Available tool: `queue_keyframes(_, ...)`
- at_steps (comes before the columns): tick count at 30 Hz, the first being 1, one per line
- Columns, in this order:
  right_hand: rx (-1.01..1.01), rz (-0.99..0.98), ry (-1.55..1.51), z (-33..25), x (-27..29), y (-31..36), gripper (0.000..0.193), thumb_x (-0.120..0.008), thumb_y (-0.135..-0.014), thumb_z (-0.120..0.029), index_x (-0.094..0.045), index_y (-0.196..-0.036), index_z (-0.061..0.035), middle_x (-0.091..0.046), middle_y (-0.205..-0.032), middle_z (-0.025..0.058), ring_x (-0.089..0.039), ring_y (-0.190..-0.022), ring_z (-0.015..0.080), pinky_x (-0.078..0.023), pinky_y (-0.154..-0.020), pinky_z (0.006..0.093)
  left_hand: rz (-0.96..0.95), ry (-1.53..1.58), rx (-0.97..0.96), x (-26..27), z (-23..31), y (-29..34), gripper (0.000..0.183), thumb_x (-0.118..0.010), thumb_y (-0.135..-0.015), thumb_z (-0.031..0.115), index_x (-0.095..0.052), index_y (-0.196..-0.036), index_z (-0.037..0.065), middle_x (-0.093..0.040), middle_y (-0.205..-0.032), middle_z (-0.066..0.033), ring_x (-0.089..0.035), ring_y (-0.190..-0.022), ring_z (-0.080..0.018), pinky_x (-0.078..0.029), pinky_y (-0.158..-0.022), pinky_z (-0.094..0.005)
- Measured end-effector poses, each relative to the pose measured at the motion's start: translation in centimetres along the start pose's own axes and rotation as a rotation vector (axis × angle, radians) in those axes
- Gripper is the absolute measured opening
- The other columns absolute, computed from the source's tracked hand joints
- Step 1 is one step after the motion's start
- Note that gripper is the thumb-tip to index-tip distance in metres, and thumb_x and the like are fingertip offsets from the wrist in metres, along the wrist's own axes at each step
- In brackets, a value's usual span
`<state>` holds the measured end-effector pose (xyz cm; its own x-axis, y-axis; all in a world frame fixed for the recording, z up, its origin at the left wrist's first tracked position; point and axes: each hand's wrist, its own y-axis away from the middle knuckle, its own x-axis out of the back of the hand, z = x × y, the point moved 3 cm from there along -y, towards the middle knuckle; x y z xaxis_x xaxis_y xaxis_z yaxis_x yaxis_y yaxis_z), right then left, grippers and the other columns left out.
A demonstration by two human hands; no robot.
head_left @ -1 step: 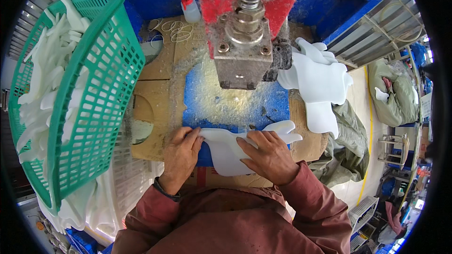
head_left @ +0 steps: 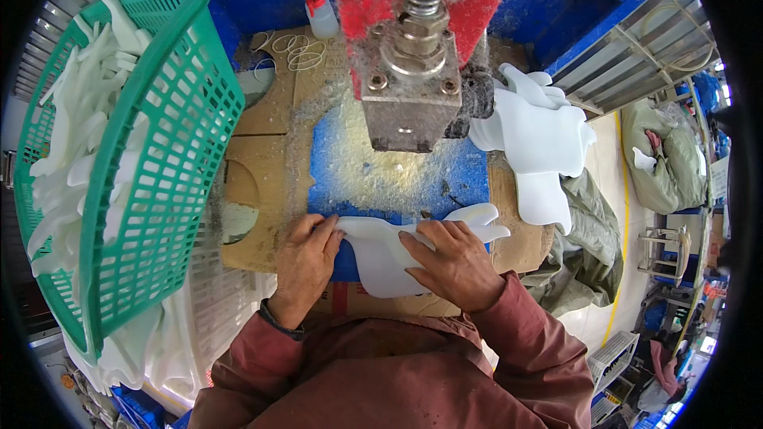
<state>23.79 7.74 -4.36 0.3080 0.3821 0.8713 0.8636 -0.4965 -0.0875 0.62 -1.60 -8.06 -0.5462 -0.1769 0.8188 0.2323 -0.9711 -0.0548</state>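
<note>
unmoved since the earlier frame: left hand pinches left end of white contoured sheet over blue board's near edge; right hand rests on sheet's right part, fingers bent, cannot tell if gripping.

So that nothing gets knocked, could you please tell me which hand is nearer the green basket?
Left. The left hand is right of the green basket, at the left end of the white piece; the right hand is farther right, on that piece.
</note>
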Motion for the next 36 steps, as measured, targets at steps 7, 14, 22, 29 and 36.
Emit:
queue_keyframes(7, -0.019, -0.024, -0.018, 0.7, -0.9, 0.0, 0.059, -0.084, -0.077, -0.021, -0.064, -0.131, -0.0084, -0.057, -0.118, 0.0116, -0.062, -0.107, 0.0310, -0.051, -0.093, 0.0448, -0.009, 0.013, 0.077, -0.8, -0.6, -0.4, 0.025, -0.072, -0.095, 0.016, -0.074, -0.115, 0.000, -0.067, -0.107, -0.0151, -0.067, -0.096, -0.0349, -0.053, -0.082, -0.0431)
queue_keyframes(14, -0.019, -0.043, -0.012, 1.0, -1.1, -0.3, 0.055, -0.082, -0.079, -0.023, -0.065, -0.130, -0.0088, -0.056, -0.117, 0.0112, -0.062, -0.104, 0.0294, -0.051, -0.092, 0.0434, 0.003, 0.044, 0.086, -1.0, -0.8, -0.7, 0.019, -0.074, -0.094, 0.013, -0.074, -0.108, 0.000, -0.067, -0.102, -0.0155, -0.068, -0.090, -0.0347, -0.054, -0.078, -0.0420)
queue_keyframes(22, 0.007, -0.002, 0.142, 0.8, -1.7, -1.0, 0.031, -0.070, -0.082, -0.018, -0.070, -0.111, -0.0071, -0.058, -0.102, 0.0092, -0.061, -0.097, 0.0260, -0.048, -0.086, 0.0393, 0.052, 0.095, 0.102, -1.2, -1.3, -0.7, 0.018, -0.077, -0.091, 0.010, -0.074, -0.105, 0.000, -0.069, -0.096, -0.0156, -0.070, -0.084, -0.0328, -0.054, -0.075, -0.0404)
queue_keyframes(29, 0.073, 0.012, 0.222, 1.0, -1.8, -1.4, 0.019, -0.065, -0.084, -0.015, -0.071, -0.100, -0.0067, -0.059, -0.097, 0.0093, -0.062, -0.095, 0.0250, -0.046, -0.087, 0.0380, -0.007, 0.048, 0.107, -0.6, -1.5, -1.4, 0.014, -0.077, -0.089, 0.009, -0.072, -0.099, 0.000, -0.068, -0.093, -0.0161, -0.069, -0.082, -0.0315, -0.054, -0.074, -0.0399)
queue_keyframes(36, 0.066, -0.116, 0.295, 1.0, -1.9, -1.7, 0.033, -0.066, -0.088, -0.020, -0.075, -0.117, -0.0091, -0.059, -0.100, 0.0056, -0.060, -0.102, 0.0225, -0.045, -0.091, 0.0355, -0.022, 0.052, -0.111, -0.5, 4.5, -1.9, 0.015, -0.073, -0.091, 0.007, -0.070, -0.105, 0.005, -0.069, -0.098, -0.0136, -0.069, -0.084, -0.0319, -0.056, -0.072, -0.0412)
